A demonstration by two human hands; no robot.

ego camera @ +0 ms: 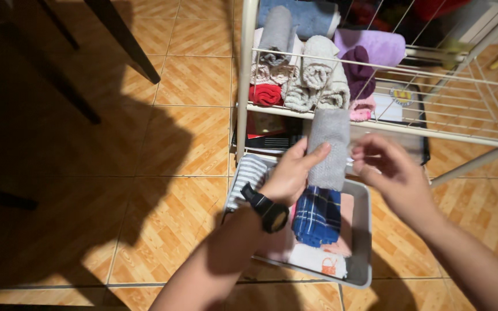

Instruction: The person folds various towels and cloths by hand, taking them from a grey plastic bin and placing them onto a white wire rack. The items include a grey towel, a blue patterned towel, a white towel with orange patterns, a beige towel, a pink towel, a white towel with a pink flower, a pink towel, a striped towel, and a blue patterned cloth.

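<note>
Two bare hands are working over a white wire laundry rack (433, 129) that is standing on the orange tiled floor (162, 144), its upper shelf holding a tight row of rolled towels (312, 78) in grey, cream, red, purple and pink. Below the hands, a grey plastic tray (364, 242) is sitting on the floor, carrying a blue plaid folded cloth (316, 216), a striped grey-and-white cloth (250, 173) and a white cloth with an orange mark (318, 262).

The left hand (289, 175), with a black wristwatch (269, 212) on its wrist, is pinching a grey rolled towel (329, 147) from the side, thumb laid across the front and fingers behind; the roll is hanging upright in the air, just in front of the rack's lower rail and above the tray. The right hand (390, 173) is hovering just beside the roll with its fingers spread and curled, gripping nothing.

The likeliest trouble, as I judge it, is the roll coming undone: one hand is pinching only its lower half, so the loose top could sag open and the towel would need rolling again. The stack on the shelf is looking crowded and piled two deep, so pushing another roll in could nudge the pink or cream ones off the front rail into the tray. The wire rails are sitting close to the knuckles, and a snagged loop of terry could drag a neighbour out. Dim light and heavy shadows are making edges harder to read.
</note>
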